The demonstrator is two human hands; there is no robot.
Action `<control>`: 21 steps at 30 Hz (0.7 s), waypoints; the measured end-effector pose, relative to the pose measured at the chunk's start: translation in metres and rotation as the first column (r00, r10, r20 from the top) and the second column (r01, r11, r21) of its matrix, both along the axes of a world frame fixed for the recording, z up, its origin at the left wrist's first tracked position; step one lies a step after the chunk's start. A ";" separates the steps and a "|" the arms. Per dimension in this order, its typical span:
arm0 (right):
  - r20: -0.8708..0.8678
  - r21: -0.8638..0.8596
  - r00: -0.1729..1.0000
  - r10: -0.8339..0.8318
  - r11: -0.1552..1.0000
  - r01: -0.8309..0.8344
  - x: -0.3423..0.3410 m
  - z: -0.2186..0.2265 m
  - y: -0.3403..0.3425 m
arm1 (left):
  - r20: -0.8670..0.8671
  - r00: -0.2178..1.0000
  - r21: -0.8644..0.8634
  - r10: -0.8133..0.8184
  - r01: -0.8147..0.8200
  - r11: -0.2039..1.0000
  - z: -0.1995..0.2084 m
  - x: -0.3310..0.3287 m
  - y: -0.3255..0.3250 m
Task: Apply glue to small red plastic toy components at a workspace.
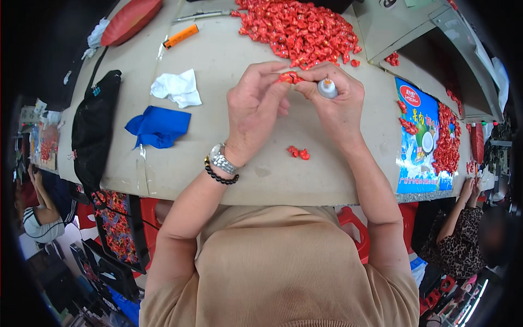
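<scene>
Over the middle of the table, both hands meet at a small shiny red piece [290, 77] with a dark mark on it. My left hand [253, 101] pinches it from the left between thumb and fingers. The right thumb and a fingertip touch its other side, while my right hand [342, 106] also grips a small white bottle [327, 89] with an orange tip in its curled fingers. Beyond the hands lies a big heap of similar red pieces [299, 30]. A few loose red pieces [298, 152] sit nearer me, between my forearms.
Left on the table [218, 49] are a white tissue [177, 88], a blue cloth [159, 126], an orange stick-shaped item [181, 36], a red tray [131, 22] and a black bag [98, 128]. Rightward, more red pieces cover a blue printed sheet [417, 147]. Other people work on both sides.
</scene>
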State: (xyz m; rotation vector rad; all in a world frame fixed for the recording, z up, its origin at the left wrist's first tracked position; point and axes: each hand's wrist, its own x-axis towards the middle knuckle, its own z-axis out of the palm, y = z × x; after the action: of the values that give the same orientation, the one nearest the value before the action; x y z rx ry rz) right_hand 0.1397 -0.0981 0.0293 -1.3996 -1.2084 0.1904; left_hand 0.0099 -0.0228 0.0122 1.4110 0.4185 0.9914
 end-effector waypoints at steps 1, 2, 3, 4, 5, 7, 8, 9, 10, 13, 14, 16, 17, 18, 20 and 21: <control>0.007 0.014 1.000 -0.002 1.000 0.002 0.004 0.004 -0.001 | -0.004 1.000 -0.060 0.001 -0.001 0.998 0.005 0.000 -0.003; 0.006 -0.033 1.000 -0.027 0.999 0.028 0.009 0.008 -0.002 | 0.004 1.000 -0.046 -0.001 0.002 0.999 0.007 -0.001 -0.004; 0.006 -0.081 0.999 -0.054 0.995 0.055 0.014 0.012 -0.004 | -0.053 0.999 -0.026 0.014 -0.015 1.000 0.006 -0.004 -0.004; 0.013 -0.068 0.998 -0.055 0.996 0.056 0.020 0.021 -0.005 | -0.108 0.994 -0.006 0.034 -0.035 0.999 0.004 -0.005 -0.003; -0.129 -0.179 0.986 -0.104 0.981 0.080 0.025 0.034 -0.007 | -0.102 0.994 0.005 0.036 -0.036 0.999 0.001 -0.005 0.000; -0.259 -0.283 0.951 -0.167 0.955 0.091 0.041 0.048 -0.016 | -0.063 0.997 -0.015 0.051 -0.052 0.999 -0.004 -0.005 0.003; -0.200 -0.357 0.955 -0.220 0.924 0.138 0.055 0.052 -0.022 | -0.058 0.997 -0.008 0.046 -0.047 0.999 -0.003 -0.004 0.004; -0.137 -0.428 0.954 -0.268 0.884 0.187 0.068 0.055 -0.030 | -0.129 0.990 0.016 0.049 -0.047 0.999 -0.002 -0.004 0.003; -0.135 -0.424 0.953 -0.272 0.885 0.192 0.081 0.054 -0.041 | -0.200 0.978 0.039 0.053 -0.046 0.998 -0.002 -0.005 0.003; 0.039 -0.515 0.940 -0.340 0.799 0.311 0.109 0.041 -0.075 | -0.205 0.978 0.048 0.044 -0.035 0.998 -0.003 -0.005 0.003; 0.064 -0.571 0.898 -0.436 0.722 0.391 0.114 0.039 -0.086 | -0.202 0.978 0.050 0.053 -0.044 0.998 -0.004 -0.004 0.004; 0.096 -0.620 0.848 -0.521 0.635 0.461 0.132 0.028 -0.109 | -0.209 0.978 0.081 0.015 0.002 0.997 -0.004 -0.003 0.005; 0.141 -0.591 0.820 -0.555 0.617 0.520 0.144 0.017 -0.121 | -0.207 0.978 0.083 0.018 0.000 0.997 -0.003 -0.003 0.005; 0.184 -0.561 0.787 -0.589 0.594 0.576 0.151 0.011 -0.130 | -0.211 0.977 0.051 0.014 -0.003 0.999 -0.002 -0.002 0.005; 0.216 -0.582 0.772 -0.598 0.556 0.594 0.155 0.006 -0.133 | -0.214 0.977 0.022 0.012 -0.007 1.000 -0.002 -0.001 0.009; 0.248 -0.601 0.756 -0.606 0.516 0.611 0.157 0.005 -0.134 | -0.196 0.981 -0.022 0.016 -0.021 1.000 -0.004 -0.003 0.013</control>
State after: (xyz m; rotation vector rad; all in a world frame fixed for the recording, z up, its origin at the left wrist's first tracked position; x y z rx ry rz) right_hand 0.2966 -0.2325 0.0346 -2.3829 -0.5636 0.1063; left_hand 0.0066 -0.0098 0.0081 1.4907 0.5878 0.8627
